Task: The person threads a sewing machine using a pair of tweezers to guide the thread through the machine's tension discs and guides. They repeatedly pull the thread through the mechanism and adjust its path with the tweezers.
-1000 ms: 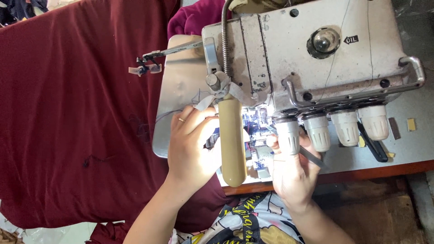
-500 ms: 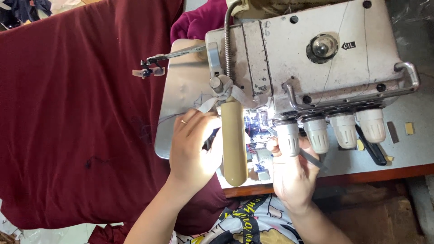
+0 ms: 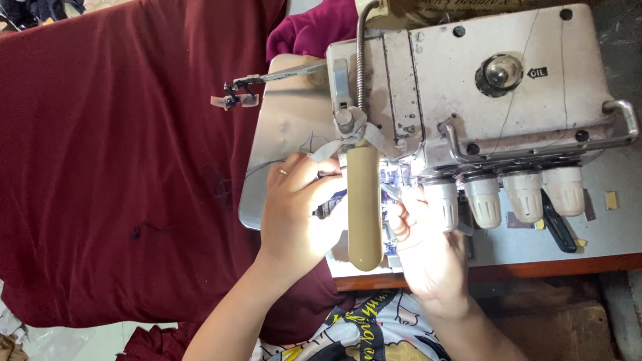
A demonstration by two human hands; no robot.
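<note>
A worn cream overlock sewing machine (image 3: 495,80) stands on the table, with a beige lamp head (image 3: 364,207) hanging over its lit needle area. My left hand (image 3: 294,214), a ring on one finger, rests on the metal plate (image 3: 281,134). Its fingertips are pinched together left of the lamp, and a thin dark thread (image 3: 257,167) leads to them. My right hand (image 3: 428,257) reaches in from the right under the white tension knobs (image 3: 481,200). It grips slim grey tweezers (image 3: 466,230); their tips are hidden behind the lamp.
Dark maroon fabric (image 3: 120,167) covers the whole left side and drapes under the plate. A thin metal arm with a small clip (image 3: 234,97) juts left from the machine. A black tool (image 3: 558,227) and small scraps lie by the table's wooden front edge (image 3: 535,267).
My right hand has moved left from the first tension knob in toward the lit needle area. My left hand keeps its pinch. The view has shifted slightly.
</note>
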